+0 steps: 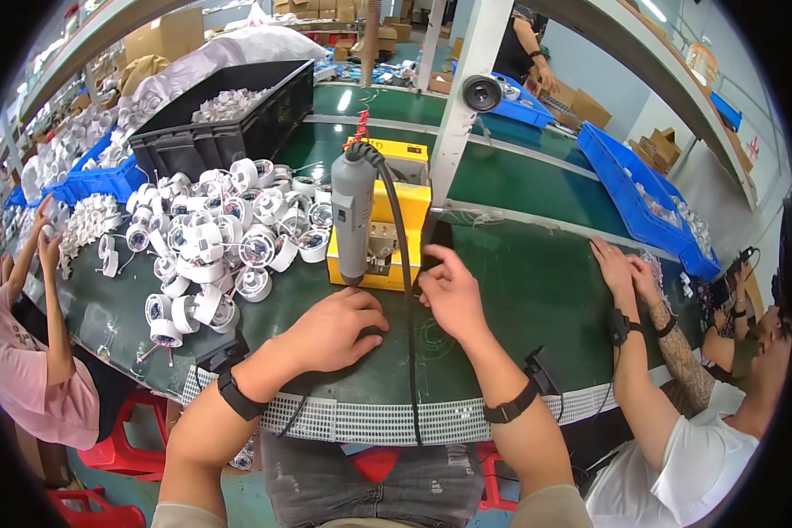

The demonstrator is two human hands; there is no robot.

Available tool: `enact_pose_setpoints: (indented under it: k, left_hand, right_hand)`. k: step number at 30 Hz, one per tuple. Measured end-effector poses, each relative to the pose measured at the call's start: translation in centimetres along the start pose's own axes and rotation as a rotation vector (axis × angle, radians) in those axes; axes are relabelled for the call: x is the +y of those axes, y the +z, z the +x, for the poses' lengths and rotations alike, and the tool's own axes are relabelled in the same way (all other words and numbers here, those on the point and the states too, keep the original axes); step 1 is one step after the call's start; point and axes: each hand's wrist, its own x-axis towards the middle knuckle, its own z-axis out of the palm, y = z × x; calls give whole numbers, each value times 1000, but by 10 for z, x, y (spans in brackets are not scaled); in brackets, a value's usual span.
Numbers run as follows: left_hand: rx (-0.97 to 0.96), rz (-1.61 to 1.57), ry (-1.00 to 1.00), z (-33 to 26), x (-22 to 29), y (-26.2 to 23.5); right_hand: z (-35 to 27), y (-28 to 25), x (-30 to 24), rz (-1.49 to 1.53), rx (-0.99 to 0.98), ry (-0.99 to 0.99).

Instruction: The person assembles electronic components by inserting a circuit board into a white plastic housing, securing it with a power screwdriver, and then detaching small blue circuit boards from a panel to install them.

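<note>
Green counter (537,290) in a workshop; white round parts (229,238) heaped far left, yellow box (396,255) ahead; left hand (334,330) closed over a small dark piece, right hand (449,295) pinching the black cable (407,290)

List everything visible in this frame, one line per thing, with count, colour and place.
electric screwdriver: one, grey, hanging upright over the bench centre
fixture box: one, yellow, behind the screwdriver
round camera housings: a heap, too many to count, white, bench left
crate: one, black, behind the heap, holding white parts
trays: several, blue, along the belt at right
small dark part: one, black, under the left hand, mostly hidden
black cable: one, hanging from the screwdriver across the bench edge
co-workers: one at left in pink, one at right in white
left hand: closed over the dark part
right hand: fingers by the cable, grip unclear
</note>
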Motion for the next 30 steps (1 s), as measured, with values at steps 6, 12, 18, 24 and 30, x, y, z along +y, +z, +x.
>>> enact_pose_setpoints:
  k: [6, 12, 18, 24, 30]
  left_hand:
    - [-6, 5, 8, 0, 0, 0]
    - [-9, 8, 7, 0, -1, 0]
    - [-4, 6, 8, -1, 0, 0]
    - [-5, 0, 4, 0, 0, 1]
    - [-10, 5, -1, -1, 1, -1]
  right_hand:
    - [4, 0, 5, 25, -4, -1]
    - [3, -1, 3, 9, -9, 4]
    - [3, -2, 1, 10, -18, 9]
    - [3, -2, 1, 19, -21, 18]
    - [2, -1, 0, 23, -15, 22]
